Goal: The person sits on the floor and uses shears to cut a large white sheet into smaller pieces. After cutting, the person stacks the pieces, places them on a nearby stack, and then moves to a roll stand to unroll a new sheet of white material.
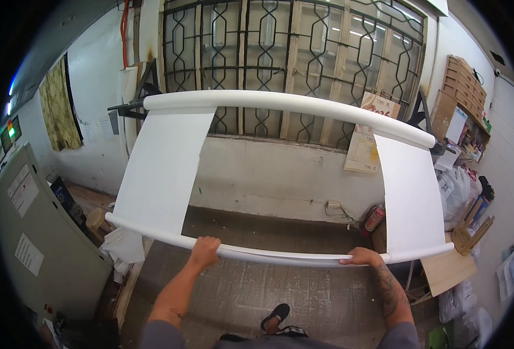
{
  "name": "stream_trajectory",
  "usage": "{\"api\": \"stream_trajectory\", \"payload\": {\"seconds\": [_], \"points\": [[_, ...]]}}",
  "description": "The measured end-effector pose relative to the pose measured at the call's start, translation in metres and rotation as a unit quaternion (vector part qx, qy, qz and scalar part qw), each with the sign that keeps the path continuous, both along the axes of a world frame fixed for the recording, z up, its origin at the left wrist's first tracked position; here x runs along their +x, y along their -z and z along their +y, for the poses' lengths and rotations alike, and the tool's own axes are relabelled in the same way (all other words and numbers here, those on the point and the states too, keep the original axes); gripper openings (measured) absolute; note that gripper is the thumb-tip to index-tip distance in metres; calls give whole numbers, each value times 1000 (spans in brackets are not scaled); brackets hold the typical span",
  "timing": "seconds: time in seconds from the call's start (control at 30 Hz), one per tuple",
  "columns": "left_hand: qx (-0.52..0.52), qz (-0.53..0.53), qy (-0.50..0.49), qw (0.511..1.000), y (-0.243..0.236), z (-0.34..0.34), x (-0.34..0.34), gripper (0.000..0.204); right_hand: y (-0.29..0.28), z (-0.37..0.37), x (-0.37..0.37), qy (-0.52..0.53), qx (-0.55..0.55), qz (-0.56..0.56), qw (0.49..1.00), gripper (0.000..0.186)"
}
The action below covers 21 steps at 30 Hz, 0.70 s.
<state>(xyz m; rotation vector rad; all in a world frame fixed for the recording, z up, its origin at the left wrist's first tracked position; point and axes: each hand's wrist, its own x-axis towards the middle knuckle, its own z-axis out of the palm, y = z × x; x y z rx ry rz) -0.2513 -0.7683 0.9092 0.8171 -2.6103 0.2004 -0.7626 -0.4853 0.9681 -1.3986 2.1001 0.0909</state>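
Note:
A long white roll (280,103) hangs crosswise on dark wall brackets in front of a barred window. Two white sheets, a left one (164,163) and a right one (413,192), run down from it to a thinner white roll (280,257) at about waist height. Between the sheets is a wide gap through which the wall shows. My left hand (206,251) is closed round the lower roll, just right of the left sheet. My right hand (364,256) grips the same roll near the right sheet's inner edge. Its fingers are partly hidden.
A grey metal cabinet (47,232) stands at the left. By the wall at the right are a red fire extinguisher (374,219), a wooden board (448,271) and plastic bags (458,189). My shoe (275,317) is on the floor below the roll.

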Motion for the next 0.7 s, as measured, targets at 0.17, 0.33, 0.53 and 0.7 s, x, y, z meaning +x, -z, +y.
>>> {"api": "stream_trajectory", "payload": {"seconds": [0.17,0.33,0.53,0.7], "points": [[26,1,6,1000,23,77,45,26,7,90,83,-35,-33,163,985,79],[136,-117,-23,984,50,174,100,29,66,192,134,-52,-39,172,983,52],[324,-346,-30,880,106,287,178,43,125,361,258,-83,-248,236,936,21],[447,-544,57,708,139,393,238,48,185,458,288,-61,54,-33,996,32]]}}
